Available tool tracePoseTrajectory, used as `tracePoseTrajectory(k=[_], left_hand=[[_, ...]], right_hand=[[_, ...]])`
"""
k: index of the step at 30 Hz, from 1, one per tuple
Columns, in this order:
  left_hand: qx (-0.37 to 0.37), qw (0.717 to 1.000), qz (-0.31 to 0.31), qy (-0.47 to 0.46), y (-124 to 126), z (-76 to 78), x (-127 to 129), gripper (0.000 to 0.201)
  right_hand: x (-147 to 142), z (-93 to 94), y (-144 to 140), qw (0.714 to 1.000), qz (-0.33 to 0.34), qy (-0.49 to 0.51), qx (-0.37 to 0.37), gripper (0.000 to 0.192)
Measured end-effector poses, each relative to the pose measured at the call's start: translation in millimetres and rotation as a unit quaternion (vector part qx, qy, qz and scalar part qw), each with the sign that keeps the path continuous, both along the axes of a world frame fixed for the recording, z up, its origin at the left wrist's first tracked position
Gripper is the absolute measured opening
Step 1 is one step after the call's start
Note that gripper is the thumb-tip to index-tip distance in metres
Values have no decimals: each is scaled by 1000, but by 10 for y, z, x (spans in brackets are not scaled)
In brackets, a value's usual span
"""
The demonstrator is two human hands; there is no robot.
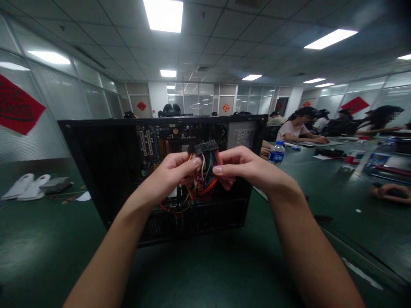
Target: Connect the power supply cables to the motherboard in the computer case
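Observation:
A black computer case (99, 171) stands on the green table with its side off, showing the motherboard (160, 141) and a power supply (243, 136) at the upper right. In front of the opening, a black multi-pin power connector (206, 147) points upward, with a bundle of coloured wires (205, 188) hanging below it. My left hand (176, 169) pinches the wires just under the connector's left side. From the other side my right hand (240, 164) pinches the wires below its right end. My lower fingers are partly hidden behind the bundle.
Blue-capped bottle (276, 152) and red-capped bottle (356, 154) stand on the table (208, 265) to the right. White items and a grey box (56, 184) lie at left. A person (298, 126) sits across the table; another person's hand (391, 192) rests at far right.

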State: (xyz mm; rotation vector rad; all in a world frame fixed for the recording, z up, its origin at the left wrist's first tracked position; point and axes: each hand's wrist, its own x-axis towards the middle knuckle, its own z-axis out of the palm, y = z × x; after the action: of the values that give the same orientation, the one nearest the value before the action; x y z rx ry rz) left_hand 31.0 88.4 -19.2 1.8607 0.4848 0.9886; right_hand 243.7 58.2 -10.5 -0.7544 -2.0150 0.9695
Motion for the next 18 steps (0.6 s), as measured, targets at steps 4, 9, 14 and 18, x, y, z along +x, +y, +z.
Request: tracePoseTrajectory(k=[4,9,14,18], left_hand=[[33,999,39,14,-10,18,-29,35],[59,993,99,27,84,-9,-58,34],[75,989,123,30,120,-20,-63,36],[75,990,114,34,84,-11,-36,37]], right_hand=[[-24,-60,90,1000,-16,6,9,40],[-190,-76,82,996,-82,-5,37,43],[-263,-90,67,994,-100,0,45,46],[-274,-118,119,996,-81,-15,25,48]])
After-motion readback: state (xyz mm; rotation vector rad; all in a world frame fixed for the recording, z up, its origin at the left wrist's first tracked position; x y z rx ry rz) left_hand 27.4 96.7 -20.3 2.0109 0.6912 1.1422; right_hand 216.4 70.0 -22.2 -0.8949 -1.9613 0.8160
